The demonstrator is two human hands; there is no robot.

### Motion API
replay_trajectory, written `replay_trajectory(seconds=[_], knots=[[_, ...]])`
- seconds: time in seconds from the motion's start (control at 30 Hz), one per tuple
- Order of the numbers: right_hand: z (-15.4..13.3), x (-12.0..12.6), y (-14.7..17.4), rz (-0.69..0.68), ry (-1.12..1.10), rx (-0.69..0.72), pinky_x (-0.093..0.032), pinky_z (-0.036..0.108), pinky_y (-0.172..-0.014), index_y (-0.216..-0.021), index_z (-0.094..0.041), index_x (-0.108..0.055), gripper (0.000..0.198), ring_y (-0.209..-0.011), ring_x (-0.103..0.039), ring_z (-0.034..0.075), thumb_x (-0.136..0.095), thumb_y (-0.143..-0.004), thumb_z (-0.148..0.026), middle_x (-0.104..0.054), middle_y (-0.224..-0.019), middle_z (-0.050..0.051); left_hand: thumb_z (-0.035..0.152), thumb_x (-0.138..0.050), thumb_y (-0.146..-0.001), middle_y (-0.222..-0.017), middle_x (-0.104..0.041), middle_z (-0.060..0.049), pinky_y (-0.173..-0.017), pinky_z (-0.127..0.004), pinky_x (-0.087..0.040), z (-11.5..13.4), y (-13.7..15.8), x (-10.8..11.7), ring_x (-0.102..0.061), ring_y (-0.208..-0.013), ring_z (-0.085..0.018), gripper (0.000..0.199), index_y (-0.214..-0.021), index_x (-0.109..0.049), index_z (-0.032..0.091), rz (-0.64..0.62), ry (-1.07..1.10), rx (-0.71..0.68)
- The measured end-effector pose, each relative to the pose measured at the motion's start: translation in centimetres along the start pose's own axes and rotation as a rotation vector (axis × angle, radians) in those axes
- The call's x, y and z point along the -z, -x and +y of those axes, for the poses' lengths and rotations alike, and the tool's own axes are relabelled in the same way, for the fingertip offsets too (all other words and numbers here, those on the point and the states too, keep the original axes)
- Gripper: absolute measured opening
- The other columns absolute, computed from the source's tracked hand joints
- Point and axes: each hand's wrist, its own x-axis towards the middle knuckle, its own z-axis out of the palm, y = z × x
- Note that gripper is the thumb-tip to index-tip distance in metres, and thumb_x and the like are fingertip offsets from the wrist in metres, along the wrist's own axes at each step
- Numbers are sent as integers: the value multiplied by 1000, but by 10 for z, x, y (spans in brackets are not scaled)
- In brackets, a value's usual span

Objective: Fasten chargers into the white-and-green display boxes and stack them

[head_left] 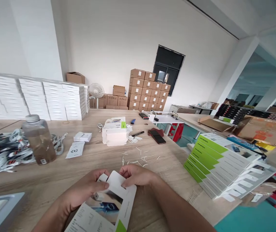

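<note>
The flat box is held low over the desk at its top flap, pinched shut between left hand and right hand; folding is best done with even pressure along the crease.

A single head-worn camera looks forward and slightly down across the pale wood-grain worktop, taking in the far white wall and the tall stack of brown cardboard cartons beside a dark window. It sits close over the person's own hands at the bottom edge, so the left hand and right hand appear large. No second view is given.
</note>
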Motion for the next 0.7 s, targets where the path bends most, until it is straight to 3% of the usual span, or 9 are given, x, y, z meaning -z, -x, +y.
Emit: replay_trajectory(seconds=[0.13, 0.2, 0.33, 0.53, 0.7], knots=[[-6, 2, 2, 203, -223, -12, -42, 20, -52, -77, -15, -63, 37, -55, -56, 9, -87, -52, -25, -64, -65, -5, 36, -73, -73, -84, -74, -5, -61, -27, -48, 4, -2, -9, -68, -71, -22, 34, -101, -66, 17, 35, -15, -47], [-7, 2, 2, 222, -293, -21, -44, 22, -54, -78, -15, -62, 37, -56, -58, 10, -85, -58, -37, -63, -65, -5, 41, -74, -72, -84, -75, -5, -64, -29, -49, 8, -3, -16, -69, -76, -24, 39, -103, -67, 18, 59, -27, -39], [-3, 5, 0, 164, -392, -89, -50, 27, -61, -80, -14, -62, 38, -60, -62, 13, -71, -73, -51, -64, -66, -1, 46, -76, -70, -82, -76, -5, -65, -29, -50, 13, -3, -21, -69, -78, -25, 46, -104, -69, 17, 68, -42, -62], [5, 7, 2, -115, -308, -103, -44, 19, -51, -92, -10, -71, 38, -50, -59, 8, -81, -64, -34, -68, -65, -1, 42, -77, -71, -82, -77, -6, -57, -25, -47, 15, 1, -16, -70, -71, -23, 44, -106, -70, 16, 2, -121, -49], [1, 9, 9, -116, -128, -97, -36, 15, -44, -91, -16, -73, 29, -45, -52, 5, -78, -66, -29, -67, -64, -5, 39, -75, -72, -82, -77, -7, -62, -29, -51, 15, 0, -20, -72, -74, -27, 34, -96, -70, 15, 7, -186, -47]])
